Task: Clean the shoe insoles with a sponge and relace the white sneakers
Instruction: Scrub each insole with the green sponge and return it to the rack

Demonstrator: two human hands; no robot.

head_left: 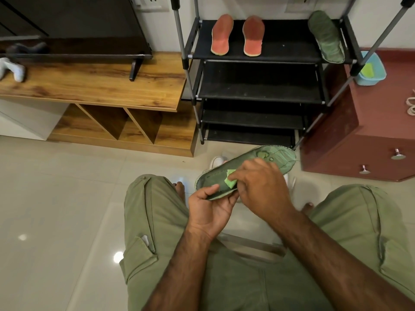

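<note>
Left hand [210, 209] grips green insole [247, 167] heel; right hand [262, 187] presses sponge [230, 179] onto it.

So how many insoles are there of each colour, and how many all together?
Orange insoles: 2, both on the rack's top shelf.
Green insoles: 2, one on that shelf, one held in the left hand.
Total: 4 insoles.
</note>
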